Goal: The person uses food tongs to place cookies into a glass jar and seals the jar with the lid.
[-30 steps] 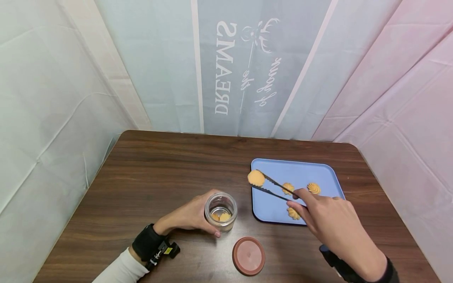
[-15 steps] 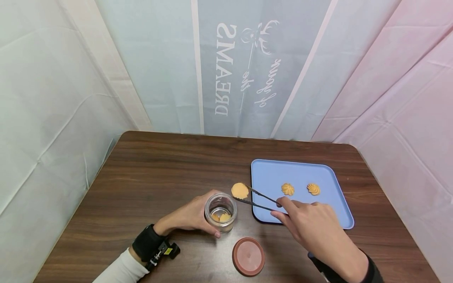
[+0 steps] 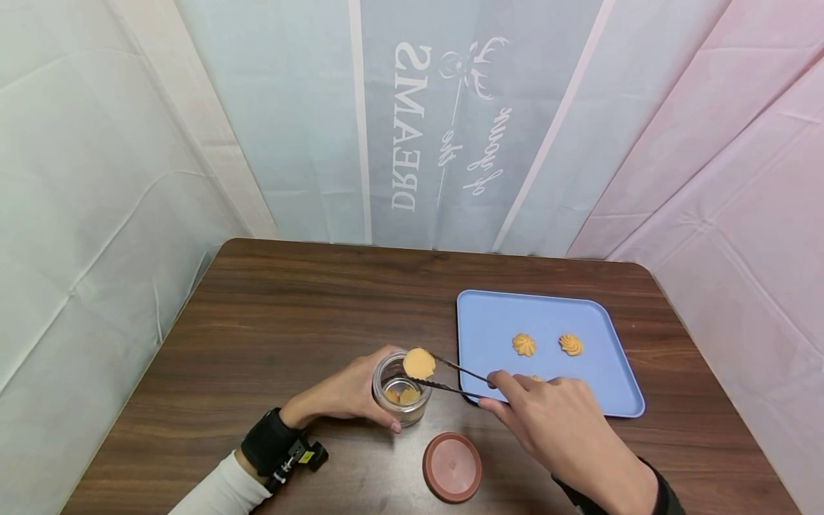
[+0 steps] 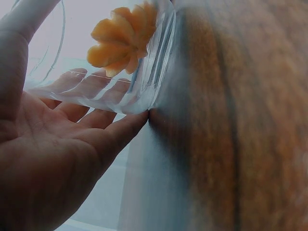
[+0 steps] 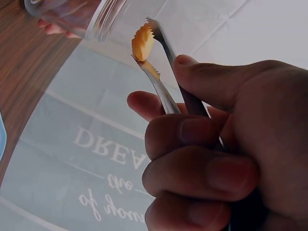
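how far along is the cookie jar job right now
Done: some cookies already lie in the jar, which the left hand holds. In hand: the right hand holds tongs gripping a cookie over the jar's mouth. Left: cookies remain on the blue tray, and the lid lies on the table.

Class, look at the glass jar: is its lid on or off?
Off. The glass jar stands open-mouthed, while its lid lies flat on the table beside it.

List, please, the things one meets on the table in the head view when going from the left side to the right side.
Left hand → glass jar → cookie held in the tongs → brown lid → right hand, whose fingers pinch the tongs → blue tray with two plainly visible cookies.
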### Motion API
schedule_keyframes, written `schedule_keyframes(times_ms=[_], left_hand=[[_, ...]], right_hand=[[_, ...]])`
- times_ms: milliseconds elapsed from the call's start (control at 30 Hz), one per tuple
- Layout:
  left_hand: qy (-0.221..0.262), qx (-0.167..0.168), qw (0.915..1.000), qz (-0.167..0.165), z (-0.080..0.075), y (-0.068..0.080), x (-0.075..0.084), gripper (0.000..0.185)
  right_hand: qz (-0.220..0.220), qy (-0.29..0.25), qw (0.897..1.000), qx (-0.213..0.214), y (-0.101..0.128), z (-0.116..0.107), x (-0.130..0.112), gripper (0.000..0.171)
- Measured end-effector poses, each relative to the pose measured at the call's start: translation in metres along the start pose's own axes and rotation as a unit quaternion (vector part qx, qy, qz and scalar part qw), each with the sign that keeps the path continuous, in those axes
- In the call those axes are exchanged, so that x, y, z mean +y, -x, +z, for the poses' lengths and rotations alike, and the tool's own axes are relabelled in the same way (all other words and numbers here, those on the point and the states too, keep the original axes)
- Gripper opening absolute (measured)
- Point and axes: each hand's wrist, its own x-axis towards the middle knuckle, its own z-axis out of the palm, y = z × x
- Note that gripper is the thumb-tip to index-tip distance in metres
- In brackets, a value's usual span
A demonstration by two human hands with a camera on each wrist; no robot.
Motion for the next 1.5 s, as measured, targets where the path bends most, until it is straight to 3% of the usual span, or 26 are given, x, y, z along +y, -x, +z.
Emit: schedule_keyframes(times_ms=[633,833,1000,1233,1500], left_hand=[[0.001,-0.004,1.0,0.006,-0.004,-0.003,0.0,0.095],[-0.007,-0.005,0.9996,0.028,-0.006,-0.005,0.0,0.095],[-0.006,-0.012,0.9987,0.05,-0.008,-0.006,-0.003,0.092],[-0.001,-0.012,0.9989,0.044,-0.008,-0.007,-0.004,0.092],[0.013,-0.016,0.9995,0.026,-0.011,-0.007,-0.001,0.093]], right_hand=[[-0.002,-0.01,1.0,-0.026,-0.006,0.008,-0.006,0.054],[0.01,-0.008,0.999,-0.049,-0.007,0.007,-0.006,0.051],[0.036,-0.011,0.997,-0.065,-0.009,-0.001,-0.002,0.046],[0.076,-0.014,0.995,-0.059,-0.008,-0.019,0.026,0.036],[0.196,0.032,0.973,-0.115,-0.005,-0.042,0.059,0.031]])
